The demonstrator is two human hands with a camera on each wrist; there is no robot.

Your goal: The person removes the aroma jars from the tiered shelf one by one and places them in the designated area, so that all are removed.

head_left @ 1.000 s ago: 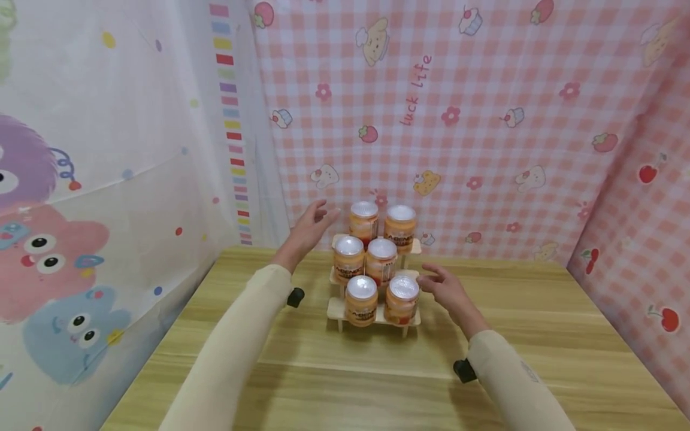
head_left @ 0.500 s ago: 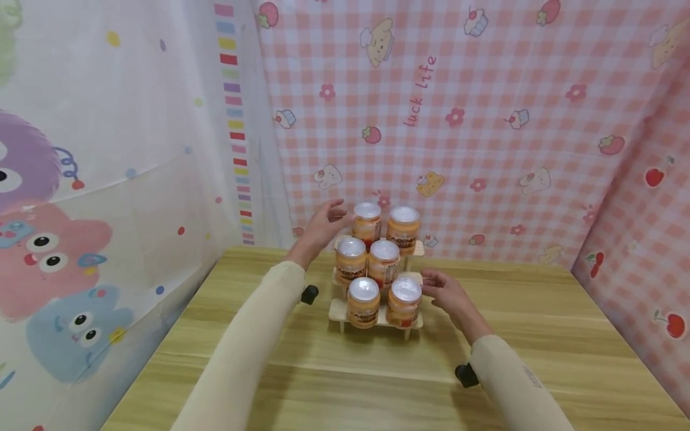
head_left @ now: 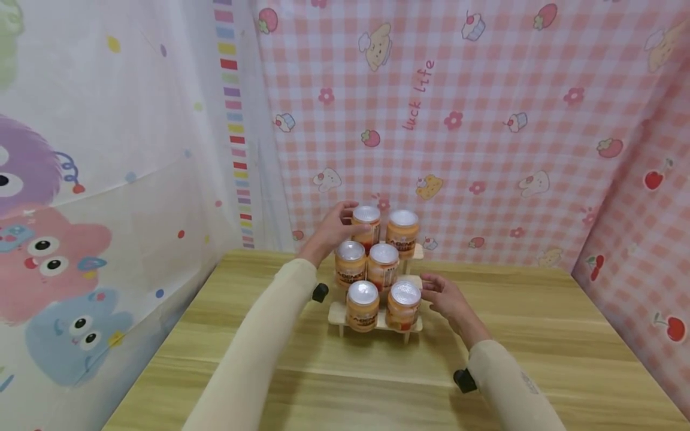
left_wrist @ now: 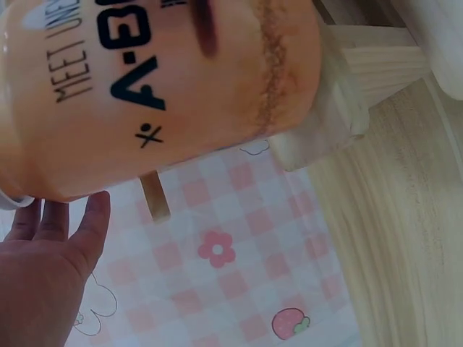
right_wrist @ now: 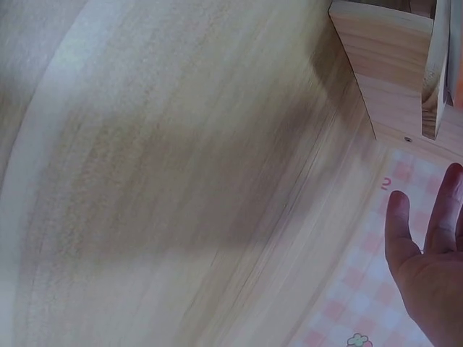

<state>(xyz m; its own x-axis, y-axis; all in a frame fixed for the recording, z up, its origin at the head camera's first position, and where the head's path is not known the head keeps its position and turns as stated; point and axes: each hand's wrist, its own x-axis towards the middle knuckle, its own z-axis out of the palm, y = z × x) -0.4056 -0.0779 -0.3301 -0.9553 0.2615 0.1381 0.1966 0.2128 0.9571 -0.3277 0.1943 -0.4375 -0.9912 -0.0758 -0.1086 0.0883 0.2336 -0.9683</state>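
Orange cans with silvery lids stand in pairs on a three-step wooden rack [head_left: 337,312]. My left hand [head_left: 330,232] is at the back-left can [head_left: 369,237], with its thumb across the front and its fingers at the far left side. In the left wrist view that can is mostly hidden behind a nearer can [left_wrist: 181,87], and my fingers [left_wrist: 90,231] point up past it. My right hand [head_left: 447,296] is beside the front-right can [head_left: 403,311], fingers loosely bent at the rack's right side and holding nothing.
The rack stands on a wood-grain table [head_left: 334,371], close to a pink checked cloth [head_left: 485,149] at the back. A white cartoon cloth [head_left: 151,227] hangs at left. Other cans sit at back right [head_left: 401,236], middle left [head_left: 350,266] and front left [head_left: 363,311].
My left hand has moved right, from beside the rack to the back-left can, bringing its thumb over the can's front. The right hand has stayed nearly in place. The cans have not moved.
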